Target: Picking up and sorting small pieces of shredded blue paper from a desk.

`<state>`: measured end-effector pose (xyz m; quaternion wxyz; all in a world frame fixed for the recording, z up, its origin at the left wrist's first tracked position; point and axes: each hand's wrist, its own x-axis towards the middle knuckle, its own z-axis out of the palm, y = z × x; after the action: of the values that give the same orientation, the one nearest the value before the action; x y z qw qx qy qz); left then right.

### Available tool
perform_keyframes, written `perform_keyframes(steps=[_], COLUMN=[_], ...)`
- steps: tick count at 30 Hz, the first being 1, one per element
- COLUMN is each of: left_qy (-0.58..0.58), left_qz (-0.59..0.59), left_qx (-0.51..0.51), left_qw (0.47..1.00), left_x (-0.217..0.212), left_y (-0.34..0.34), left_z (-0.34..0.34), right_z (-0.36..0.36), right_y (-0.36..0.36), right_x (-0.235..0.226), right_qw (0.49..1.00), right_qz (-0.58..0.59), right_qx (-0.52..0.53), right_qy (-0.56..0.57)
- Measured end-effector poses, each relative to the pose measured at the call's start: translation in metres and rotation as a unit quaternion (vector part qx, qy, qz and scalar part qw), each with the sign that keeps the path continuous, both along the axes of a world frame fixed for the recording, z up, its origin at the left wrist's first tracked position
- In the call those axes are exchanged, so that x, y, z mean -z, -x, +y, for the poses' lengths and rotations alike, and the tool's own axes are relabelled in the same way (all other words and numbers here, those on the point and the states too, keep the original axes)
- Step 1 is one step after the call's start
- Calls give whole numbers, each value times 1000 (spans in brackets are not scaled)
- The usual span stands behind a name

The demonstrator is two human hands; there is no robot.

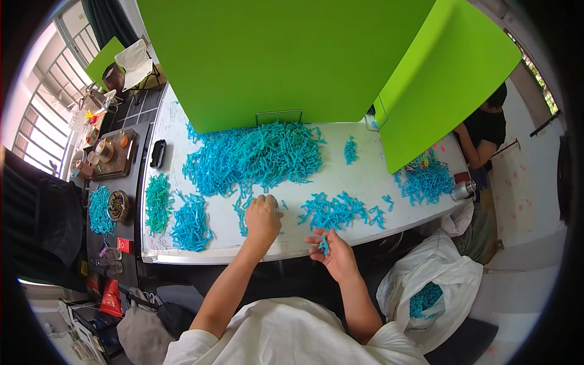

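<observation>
My left hand [263, 218] is curled, knuckles up, over the white table beside a narrow strip of small blue plastic pieces [241, 213]. Its fingertips are turned away, so whatever they pinch is hidden. My right hand [338, 255] is palm up at the table's front edge, its fingers bent around a few blue plastic pieces [324, 245]. Just beyond it is a loose pile of the same pieces [334, 210]. A large blue and teal heap [255, 155] lies farther back. Smaller blue [190, 222] and green-teal [159, 204] piles are at the left.
Green panels [286, 61] stand across the back and right of the white table [340, 152]. A metal can [463, 190] and another blue pile [426, 182] sit at the right. A white sack [450, 267] holds more pieces. Another person [486, 131] is partly behind the right panel.
</observation>
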<state>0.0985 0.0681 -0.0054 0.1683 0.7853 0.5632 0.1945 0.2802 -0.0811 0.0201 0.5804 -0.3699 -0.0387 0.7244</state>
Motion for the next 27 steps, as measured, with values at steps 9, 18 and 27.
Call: perform_keyframes(steps=[9, 18, 27], left_qy=[305, 304, 190], left_qz=[-411, -581, -475], left_qx=[-54, -99, -90], left_qw=[858, 749, 854], left_x=[-13, 5, -2], left_y=[41, 54, 53], left_z=[-36, -79, -87], right_z=[13, 24, 28], right_y=[37, 85, 93], right_x=[1, 15, 8], right_qw=[998, 925, 927], right_qz=[-65, -372, -369], right_qx=[15, 30, 21], right_qy=[-19, -75, -61])
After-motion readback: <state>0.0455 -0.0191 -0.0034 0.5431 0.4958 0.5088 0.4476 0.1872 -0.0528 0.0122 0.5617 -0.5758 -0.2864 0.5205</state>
